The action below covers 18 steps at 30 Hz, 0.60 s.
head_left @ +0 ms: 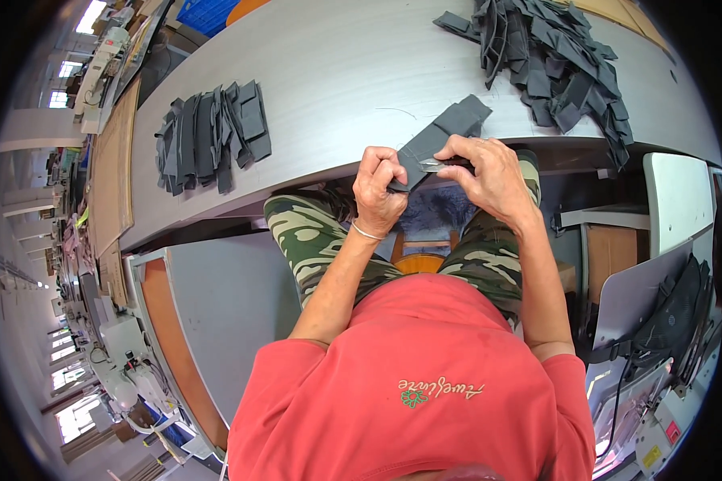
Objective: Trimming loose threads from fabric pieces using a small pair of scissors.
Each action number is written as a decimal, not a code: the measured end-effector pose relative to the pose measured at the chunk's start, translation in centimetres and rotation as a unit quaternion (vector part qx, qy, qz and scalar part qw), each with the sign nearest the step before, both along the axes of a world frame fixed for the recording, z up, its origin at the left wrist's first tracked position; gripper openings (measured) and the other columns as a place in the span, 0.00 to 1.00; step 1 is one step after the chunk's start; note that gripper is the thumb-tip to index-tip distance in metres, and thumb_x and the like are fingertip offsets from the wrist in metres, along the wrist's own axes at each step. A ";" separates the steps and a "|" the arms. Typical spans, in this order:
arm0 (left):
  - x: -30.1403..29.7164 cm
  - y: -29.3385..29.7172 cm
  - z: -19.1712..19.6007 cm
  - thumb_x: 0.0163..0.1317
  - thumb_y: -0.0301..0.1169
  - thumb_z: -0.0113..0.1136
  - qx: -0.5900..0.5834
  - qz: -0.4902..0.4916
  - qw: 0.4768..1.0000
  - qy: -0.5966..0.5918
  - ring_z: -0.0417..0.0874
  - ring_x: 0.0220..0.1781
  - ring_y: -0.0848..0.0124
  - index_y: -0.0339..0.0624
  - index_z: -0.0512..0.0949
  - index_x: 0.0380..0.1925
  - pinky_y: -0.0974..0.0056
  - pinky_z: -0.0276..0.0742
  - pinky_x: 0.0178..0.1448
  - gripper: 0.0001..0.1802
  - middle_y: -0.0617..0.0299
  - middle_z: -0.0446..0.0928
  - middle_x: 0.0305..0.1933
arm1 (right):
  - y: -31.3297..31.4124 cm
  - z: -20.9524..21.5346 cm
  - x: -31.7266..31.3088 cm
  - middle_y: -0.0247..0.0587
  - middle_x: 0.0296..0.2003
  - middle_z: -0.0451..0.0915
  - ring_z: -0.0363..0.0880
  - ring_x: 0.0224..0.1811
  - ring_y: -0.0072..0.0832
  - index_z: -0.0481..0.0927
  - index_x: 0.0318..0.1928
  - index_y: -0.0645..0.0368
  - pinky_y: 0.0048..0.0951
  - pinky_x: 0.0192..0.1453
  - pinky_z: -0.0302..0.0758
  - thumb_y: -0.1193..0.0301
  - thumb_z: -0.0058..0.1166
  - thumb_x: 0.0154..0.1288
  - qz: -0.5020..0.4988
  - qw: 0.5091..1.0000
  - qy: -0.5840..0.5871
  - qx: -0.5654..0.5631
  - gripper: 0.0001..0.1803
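My left hand is closed, its fingers pinching the lower end of a dark grey fabric piece. The strip slants up and to the right, its far end lying over the table's near edge. Between the thumb and fingers of my right hand is a pair of small thread snips. Their metal blades point left and lie against the fabric, close to my left fingers. The rest of the snips is hidden in my right hand.
On the pale table, a smaller stack of dark grey fabric pieces lies left. A larger heap of similar pieces sits at the far right, partly hanging over the near edge. A grey panel stands below the table at left.
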<state>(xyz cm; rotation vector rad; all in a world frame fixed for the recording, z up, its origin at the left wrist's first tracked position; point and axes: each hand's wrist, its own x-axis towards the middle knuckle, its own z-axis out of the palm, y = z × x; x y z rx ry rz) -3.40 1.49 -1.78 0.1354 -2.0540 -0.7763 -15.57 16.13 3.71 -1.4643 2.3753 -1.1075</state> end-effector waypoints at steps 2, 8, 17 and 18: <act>0.0 0.1 0.0 0.31 0.10 0.56 0.008 -0.003 1.000 -0.006 0.74 0.28 0.64 0.39 0.69 0.20 0.65 0.72 0.30 0.15 0.57 0.69 0.30 | 0.2 -0.4 -0.3 0.38 0.29 0.81 0.77 0.32 0.37 0.78 0.35 0.56 0.32 0.40 0.67 0.70 0.62 0.51 0.016 1.000 -0.017 -0.010 0.10; 0.0 0.4 0.0 0.31 0.10 0.57 0.036 -0.005 0.999 -0.007 0.74 0.29 0.65 0.39 0.68 0.19 0.65 0.71 0.30 0.15 0.58 0.69 0.30 | 0.5 -0.1 -0.3 0.37 0.27 0.80 0.75 0.30 0.35 0.79 0.31 0.57 0.30 0.40 0.66 0.70 0.63 0.50 0.002 0.999 -0.018 0.031 0.09; -0.5 0.9 0.5 0.30 0.10 0.57 -0.010 0.016 1.000 -0.001 0.73 0.28 0.64 0.39 0.68 0.20 0.64 0.70 0.29 0.16 0.58 0.67 0.30 | 0.6 -0.4 1.0 0.37 0.28 0.80 0.76 0.29 0.35 0.80 0.34 0.58 0.29 0.37 0.69 0.70 0.62 0.52 -0.062 0.991 -0.102 -0.068 0.09; -0.5 0.9 0.4 0.29 0.09 0.56 -0.020 0.020 1.000 0.004 0.72 0.28 0.64 0.39 0.68 0.20 0.64 0.70 0.28 0.16 0.58 0.67 0.30 | 0.6 -0.2 1.2 0.37 0.28 0.80 0.76 0.29 0.35 0.80 0.34 0.58 0.29 0.37 0.69 0.70 0.62 0.52 -0.063 0.990 -0.102 -0.068 0.09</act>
